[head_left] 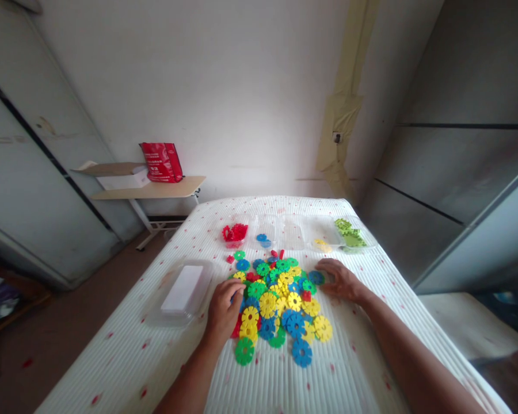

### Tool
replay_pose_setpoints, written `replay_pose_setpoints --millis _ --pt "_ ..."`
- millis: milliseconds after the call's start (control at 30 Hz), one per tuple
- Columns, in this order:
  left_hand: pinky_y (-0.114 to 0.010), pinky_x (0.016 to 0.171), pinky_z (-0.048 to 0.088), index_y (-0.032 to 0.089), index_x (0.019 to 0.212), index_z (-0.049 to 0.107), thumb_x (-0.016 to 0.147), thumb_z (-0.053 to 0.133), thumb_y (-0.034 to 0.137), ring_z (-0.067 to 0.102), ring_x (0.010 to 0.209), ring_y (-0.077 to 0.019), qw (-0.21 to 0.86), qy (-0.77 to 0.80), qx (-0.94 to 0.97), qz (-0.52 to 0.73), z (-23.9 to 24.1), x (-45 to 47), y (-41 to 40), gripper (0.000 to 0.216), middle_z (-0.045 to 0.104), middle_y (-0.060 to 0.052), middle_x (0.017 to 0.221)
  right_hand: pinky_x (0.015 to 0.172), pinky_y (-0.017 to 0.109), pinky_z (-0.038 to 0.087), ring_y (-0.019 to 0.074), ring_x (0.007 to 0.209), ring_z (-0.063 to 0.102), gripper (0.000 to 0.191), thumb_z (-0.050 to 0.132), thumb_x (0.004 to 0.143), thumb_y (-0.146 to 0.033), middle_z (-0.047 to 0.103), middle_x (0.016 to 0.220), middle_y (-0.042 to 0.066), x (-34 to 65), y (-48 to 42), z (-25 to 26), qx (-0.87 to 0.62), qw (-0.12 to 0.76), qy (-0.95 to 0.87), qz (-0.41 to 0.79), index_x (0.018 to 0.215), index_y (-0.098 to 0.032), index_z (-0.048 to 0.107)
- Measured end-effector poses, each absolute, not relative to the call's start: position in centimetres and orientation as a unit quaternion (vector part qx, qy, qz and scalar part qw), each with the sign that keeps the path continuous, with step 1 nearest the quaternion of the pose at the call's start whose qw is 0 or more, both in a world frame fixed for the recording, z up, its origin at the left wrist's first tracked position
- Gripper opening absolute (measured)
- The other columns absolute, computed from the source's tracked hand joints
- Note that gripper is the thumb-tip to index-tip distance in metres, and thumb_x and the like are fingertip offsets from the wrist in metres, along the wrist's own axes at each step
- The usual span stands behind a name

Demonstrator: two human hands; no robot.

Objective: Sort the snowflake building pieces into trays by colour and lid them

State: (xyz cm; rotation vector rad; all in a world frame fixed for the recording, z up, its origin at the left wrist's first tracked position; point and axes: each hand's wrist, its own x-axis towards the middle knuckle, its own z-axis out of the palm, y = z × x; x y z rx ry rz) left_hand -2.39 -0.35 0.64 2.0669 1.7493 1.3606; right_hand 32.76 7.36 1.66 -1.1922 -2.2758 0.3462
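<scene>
A loose pile of plastic snowflake discs (268,305) in yellow, green and blue lies on the cover in front of me, with small red pieces (306,295) among them. At the pile's left edge, my left hand (224,305) is closed, its fingers curled; a bit of a blue snowflake disc (233,297) shows between thumb and fingers, the rest hidden. On the other side, my right hand (339,279) rests with fingers apart beside a blue disc (316,277), its fingertips near or touching the disc's edge.
Behind the pile, a clear compartment tray (291,233) holds red pieces (235,234), blue discs (263,240), yellow pieces (322,246) and light green pieces (349,233). A clear plastic box (181,292) with a white panel stands left. Farther off, a side table (176,188) carries a red bag (162,163).
</scene>
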Motion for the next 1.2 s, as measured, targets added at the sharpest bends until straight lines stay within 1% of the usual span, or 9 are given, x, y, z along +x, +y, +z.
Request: replay_pose_setpoints --millis 200,300,500,600,667,833,933,1067,1200 --pt "-0.036 0.084 0.049 0.021 0.082 0.067 0.082 0.046 0.027 0.060 0.091 -0.0193 0.054 0.579 0.680 0.445 0.6 -2.4 -0.3 0.022 0.066 -0.006 0.094 0.084 0.033 0.045 0.0202 0.090 0.059 0.026 0.060 0.065 -0.027 0.065 0.098 0.008 31.6 6.8 2.5 -0.441 0.255 -0.857 0.072 0.090 -0.019 0.065" --pt "-0.036 0.084 0.049 0.021 0.081 0.067 0.082 0.046 0.028 0.060 0.091 -0.0191 0.054 0.580 0.679 0.447 0.7 -2.4 -0.4 0.022 0.066 -0.006 0.094 0.076 0.028 0.046 0.0190 0.083 0.059 0.022 0.058 0.065 -0.024 0.065 0.088 0.008 30.9 6.1 3.6 -0.471 0.216 -0.854 0.058 0.085 -0.017 0.063" --pt "-0.036 0.085 0.049 0.021 0.082 0.067 0.082 0.046 0.028 0.060 0.091 -0.0189 0.061 0.584 0.676 0.445 0.7 -2.3 -0.4 0.022 0.066 -0.005 0.094 0.072 0.028 0.045 0.0196 0.080 0.061 0.034 0.053 0.063 -0.015 0.067 0.086 0.007 30.7 5.7 4.6 -0.512 0.133 -0.848 0.017 0.095 -0.018 0.060" --pt "-0.036 0.085 0.049 0.021 0.081 0.067 0.082 0.046 0.027 0.060 0.091 -0.0190 0.062 0.580 0.678 0.446 0.7 -2.3 -0.4 0.022 0.066 -0.005 0.094 0.073 0.029 0.045 0.0203 0.081 0.061 0.035 0.053 0.061 -0.013 0.068 0.086 0.008 31.9 5.7 4.8 -0.519 0.145 -0.842 -0.004 0.096 -0.018 0.060" --pt "-0.036 0.084 0.049 0.021 0.080 0.067 0.082 0.046 0.027 0.060 0.091 -0.0191 0.063 0.580 0.680 0.444 0.7 -2.3 -0.5 0.022 0.066 -0.006 0.094 0.069 0.029 0.046 0.0195 0.076 0.062 0.033 0.054 0.065 -0.018 0.067 0.085 0.008 32.8 5.7 5.2 -0.536 0.164 -0.828 0.005 0.097 -0.018 0.059" --pt "-0.036 0.084 0.049 0.020 0.080 0.067 0.081 0.046 0.028 0.060 0.091 -0.0193 0.064 0.582 0.682 0.438 0.8 -2.3 -0.5 0.022 0.066 -0.006 0.093 0.056 0.024 0.044 0.0132 0.059 0.058 0.030 0.053 0.073 -0.030 0.064 0.075 0.002 32.5 4.7 6.3 -0.509 0.239 -0.813 0.151 0.101 -0.019 0.055" --pt "-0.036 0.084 0.049 0.020 0.080 0.067 0.081 0.046 0.028 0.060 0.091 -0.0193 0.062 0.582 0.682 0.438 0.9 -2.3 -0.4 0.022 0.066 -0.006 0.093 0.059 0.023 0.045 0.0130 0.063 0.058 0.031 0.055 0.072 -0.027 0.065 0.079 0.002 30.7 4.2 6.1 -0.466 0.214 -0.838 0.187 0.103 -0.021 0.057" --pt "-0.035 0.083 0.050 0.020 0.079 0.067 0.081 0.047 0.027 0.060 0.090 -0.0191 0.061 0.583 0.680 0.440 0.9 -2.3 -0.4 0.022 0.066 -0.006 0.093 0.073 0.027 0.045 0.0172 0.083 0.059 0.032 0.057 0.071 -0.025 0.065 0.091 0.004 28.9 4.1 5.0 -0.431 0.166 -0.874 0.151 0.102 -0.023 0.060" --pt "-0.036 0.083 0.050 0.021 0.079 0.067 0.080 0.047 0.027 0.060 0.091 -0.0194 0.062 0.585 0.680 0.437 0.8 -2.3 -0.4 0.022 0.066 -0.006 0.095 0.077 0.027 0.045 0.0175 0.089 0.058 0.037 0.056 0.072 -0.026 0.062 0.099 0.005 28.5 4.3 4.7 -0.416 0.141 -0.887 0.143 0.109 -0.023 0.057"
